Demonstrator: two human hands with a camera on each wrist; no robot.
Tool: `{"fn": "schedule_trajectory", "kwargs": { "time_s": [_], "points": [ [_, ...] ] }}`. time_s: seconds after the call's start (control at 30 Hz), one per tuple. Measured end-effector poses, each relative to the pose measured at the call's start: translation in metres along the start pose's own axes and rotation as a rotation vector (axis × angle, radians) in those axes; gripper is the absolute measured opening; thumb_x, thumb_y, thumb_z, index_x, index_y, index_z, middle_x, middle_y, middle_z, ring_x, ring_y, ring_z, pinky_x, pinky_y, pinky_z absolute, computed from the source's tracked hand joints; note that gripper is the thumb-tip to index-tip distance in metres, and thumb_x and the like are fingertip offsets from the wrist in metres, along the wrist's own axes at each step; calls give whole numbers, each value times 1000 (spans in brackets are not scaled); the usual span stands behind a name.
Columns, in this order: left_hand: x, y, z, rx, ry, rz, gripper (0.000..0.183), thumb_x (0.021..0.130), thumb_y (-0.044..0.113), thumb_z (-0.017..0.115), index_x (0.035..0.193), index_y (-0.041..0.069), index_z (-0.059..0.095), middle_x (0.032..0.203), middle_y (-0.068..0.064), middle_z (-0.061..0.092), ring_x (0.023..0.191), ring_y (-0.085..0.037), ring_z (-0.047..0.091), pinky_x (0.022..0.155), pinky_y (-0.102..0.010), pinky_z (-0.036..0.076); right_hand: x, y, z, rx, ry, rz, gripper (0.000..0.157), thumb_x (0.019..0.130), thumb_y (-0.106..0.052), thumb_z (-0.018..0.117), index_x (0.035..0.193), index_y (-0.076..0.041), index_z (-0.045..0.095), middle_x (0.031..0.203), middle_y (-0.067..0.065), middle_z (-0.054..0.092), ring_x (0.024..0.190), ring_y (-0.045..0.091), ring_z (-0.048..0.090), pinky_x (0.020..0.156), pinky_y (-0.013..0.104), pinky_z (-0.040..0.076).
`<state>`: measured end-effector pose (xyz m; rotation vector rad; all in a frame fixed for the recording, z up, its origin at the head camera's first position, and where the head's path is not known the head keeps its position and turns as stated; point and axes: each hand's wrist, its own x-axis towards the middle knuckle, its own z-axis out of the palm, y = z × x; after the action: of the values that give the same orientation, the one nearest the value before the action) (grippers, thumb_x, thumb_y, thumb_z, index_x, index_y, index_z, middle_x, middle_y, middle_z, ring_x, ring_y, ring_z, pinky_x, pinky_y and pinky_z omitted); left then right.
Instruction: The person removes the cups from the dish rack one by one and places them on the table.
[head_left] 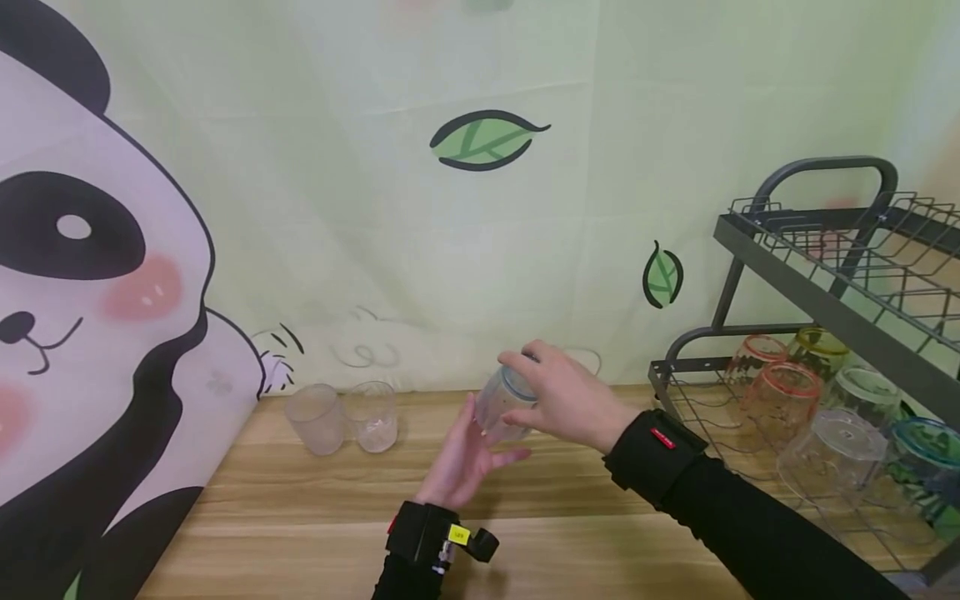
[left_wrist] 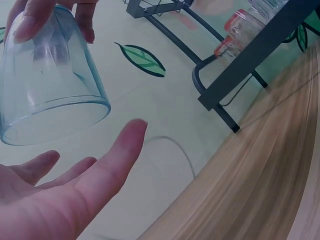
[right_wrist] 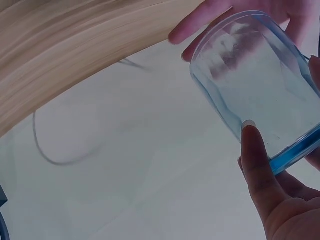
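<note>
"one blue-based cup (head_left: 495, 404) was in hand. where was it?"

"above the wooden table (head_left: 315, 517), between the hands, tilted, its mouth toward the left hand (head_left: 465, 458)."

"state of the right hand (head_left: 566, 396)?"

"fingers were curled round the base end, holding the cup."

"and the left?"

"fingers were spread wide under the mouth, gripping nothing. whether they touched the rim, i could not tell."

"what stood around them?"

"at the far left of the table, a cloudy cup (head_left: 315, 421) just beside a clear cup (head_left: 377, 429). on the right, a dark rack (head_left: 825, 302) held upturned cups (head_left: 780, 400) on its lower shelf, several with coloured rings."
</note>
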<state>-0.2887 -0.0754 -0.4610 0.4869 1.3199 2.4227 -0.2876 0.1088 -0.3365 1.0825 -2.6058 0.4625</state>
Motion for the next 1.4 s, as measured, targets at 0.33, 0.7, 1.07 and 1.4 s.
{"fn": "schedule_trajectory", "kwargs": {
  "time_s": [0.33, 0.7, 1.07, 1.4],
  "points": [
    [-3, 0, -2, -211, -135, 55, 53, 107, 47, 17, 152, 20, 26, 149, -16, 35, 130, -32, 45, 100, -54, 42, -2, -6, 3, 71, 22, 24, 73, 79, -35, 83, 139, -7, 52, 121, 13, 56, 102, 24, 59, 85, 38, 54],
    [-8, 7, -6, -277, -113, 102, 47, 107, 44, 21, 144, 18, 35, 142, -9, 48, 126, -27, 50, 105, -46, 40, -4, -11, 10, 135, 50, 59, 73, 81, -36, 81, 141, -8, 49, 128, 14, 52, 109, 25, 57, 89, 40, 52],
    [-10, 8, -12, -200, -9, 88, 42, 108, 39, 29, 140, 17, 43, 141, -10, 49, 121, -28, 53, 99, -46, 44, -12, -6, 26, 167, 101, 54, 73, 83, -38, 79, 141, -9, 46, 131, 14, 49, 108, 25, 57, 86, 40, 54],
    [-13, 22, -10, 89, 83, 84, 47, 106, 33, 37, 150, 19, 27, 146, -16, 35, 127, -34, 47, 99, -54, 43, -24, -1, 40, 244, 126, 85, 74, 86, -34, 77, 145, -9, 41, 137, 15, 44, 107, 25, 56, 83, 39, 54]
  ]
}}
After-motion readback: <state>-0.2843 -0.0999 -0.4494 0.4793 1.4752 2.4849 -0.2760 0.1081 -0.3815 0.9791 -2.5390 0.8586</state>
